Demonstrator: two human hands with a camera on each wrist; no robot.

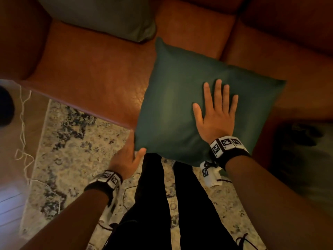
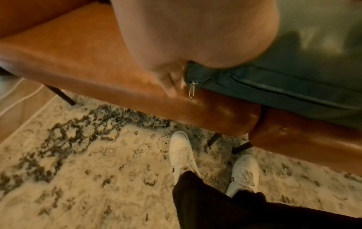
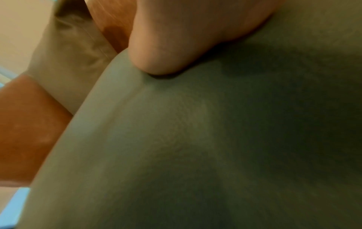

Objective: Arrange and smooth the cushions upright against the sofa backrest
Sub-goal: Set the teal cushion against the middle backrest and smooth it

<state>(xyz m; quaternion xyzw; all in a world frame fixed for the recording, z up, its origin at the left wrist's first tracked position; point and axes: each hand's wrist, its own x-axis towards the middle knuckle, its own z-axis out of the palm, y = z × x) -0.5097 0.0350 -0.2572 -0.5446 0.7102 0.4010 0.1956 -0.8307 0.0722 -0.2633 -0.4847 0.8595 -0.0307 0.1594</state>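
A dark green cushion point(image 1: 176, 105) lies flat on the orange-brown leather sofa seat point(image 1: 90, 73), its near edge hanging over the seat front. My right hand point(image 1: 216, 112) rests flat on its top with fingers straight and spread. My left hand point(image 1: 129, 156) grips the cushion's near left corner, thumb on top. In the left wrist view that corner point(image 2: 293, 86) shows a zipper pull point(image 2: 192, 90) beside my palm point(image 2: 195, 38). In the right wrist view the green fabric point(image 3: 195, 147) fills the frame. A paler olive cushion point(image 1: 108, 17) leans against the backrest at the far left.
The sofa backrest point(image 1: 288, 24) runs along the top. A patterned rug point(image 1: 68, 141) lies in front of the sofa, with my dark-trousered legs and white shoes point(image 2: 182, 153) on it. Thin dark sofa legs point(image 2: 62, 96) stand below. A blurred dark shape point(image 1: 302, 150) sits at the right.
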